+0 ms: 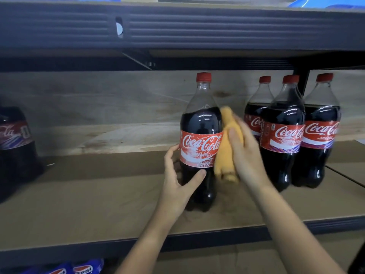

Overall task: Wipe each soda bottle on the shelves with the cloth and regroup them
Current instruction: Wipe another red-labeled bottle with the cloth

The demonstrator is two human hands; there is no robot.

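Observation:
A large Coca-Cola bottle (200,135) with a red cap stands upright in the middle of the brown shelf board (98,204). My left hand (178,178) grips its lower body, thumb across the front below the label. My right hand (245,153) holds a folded yellow cloth (227,151) pressed against the bottle's right side. Three more Coca-Cola bottles (282,135) stand grouped to the right. One further cola bottle (15,145) stands at the far left edge, partly cut off.
A dark metal shelf beam (177,26) runs overhead close above the bottle caps. A dark upright post (305,80) stands behind the right group. Pepsi bottles (83,269) show on the shelf below at bottom left.

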